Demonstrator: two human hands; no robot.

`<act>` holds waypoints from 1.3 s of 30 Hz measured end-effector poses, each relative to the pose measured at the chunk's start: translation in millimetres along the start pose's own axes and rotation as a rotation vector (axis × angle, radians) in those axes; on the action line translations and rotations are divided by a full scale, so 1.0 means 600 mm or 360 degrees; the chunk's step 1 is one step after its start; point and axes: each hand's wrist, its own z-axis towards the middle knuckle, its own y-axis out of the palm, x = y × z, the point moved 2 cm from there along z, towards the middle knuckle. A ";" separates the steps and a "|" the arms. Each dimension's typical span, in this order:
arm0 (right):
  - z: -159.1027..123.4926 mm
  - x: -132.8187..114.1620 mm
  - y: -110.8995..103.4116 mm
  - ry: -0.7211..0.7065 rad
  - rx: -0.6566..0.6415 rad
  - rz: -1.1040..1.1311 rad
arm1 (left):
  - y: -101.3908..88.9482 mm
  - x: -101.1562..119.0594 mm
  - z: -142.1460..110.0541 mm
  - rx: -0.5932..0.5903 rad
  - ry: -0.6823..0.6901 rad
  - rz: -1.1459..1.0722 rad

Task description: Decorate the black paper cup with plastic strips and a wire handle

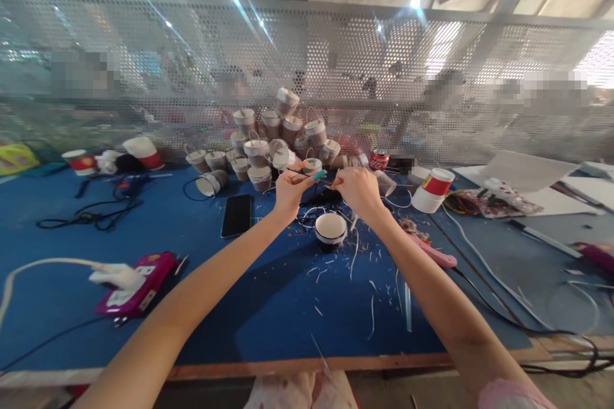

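Note:
Both my hands are raised close together over the blue table, just behind a small white-lined cup (330,227) with a dark outer band. Between the fingers of my left hand (289,192) shows a small teal object (319,174); its exact kind is unclear. My right hand (357,188) is closed in a pinch, its fingertips near the teal object. Something thin, perhaps a strand, runs between the hands, too small to make out. Behind them is a heap of small wrapped cups with looped handles (258,152). White cord scraps (355,255) are scattered around the near cup.
A black phone (236,216) lies left of my hands, and a purple power strip (139,284) with a white plug sits nearer. A pink glue gun (434,251) rests by my right forearm. Red-and-white paper cups (433,190) stand right and left. A perforated metal screen (192,77) rises behind.

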 end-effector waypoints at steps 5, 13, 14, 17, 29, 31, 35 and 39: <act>0.001 0.005 0.012 0.0018 0.0026 -0.0006 | 0.003 0.005 -0.005 -0.0027 0.0004 0.0093; 0.003 0.004 -0.003 -0.0204 -0.0070 0.0350 | -0.001 0.029 0.004 -0.0178 0.0155 0.0213; 0.003 0.004 -0.003 -0.0219 -0.0102 0.0427 | -0.001 0.029 0.005 -0.0190 0.0161 0.0216; 0.002 0.004 -0.002 -0.0230 -0.0193 0.0601 | 0.000 0.029 0.003 -0.0246 0.0182 0.0233; -0.002 -0.002 0.003 -0.0045 0.0141 0.0320 | 0.009 0.016 -0.013 -0.0009 0.0102 0.0202; -0.004 -0.009 0.006 -0.0144 0.0184 0.0214 | 0.007 0.007 -0.011 0.0074 0.0064 0.0111; -0.007 -0.019 0.009 -0.0211 0.0183 0.0045 | 0.002 -0.004 -0.006 0.0129 -0.0043 0.0024; -0.001 -0.009 0.004 -0.0149 -0.0023 0.0205 | -0.001 0.007 0.002 0.0042 0.0018 0.0036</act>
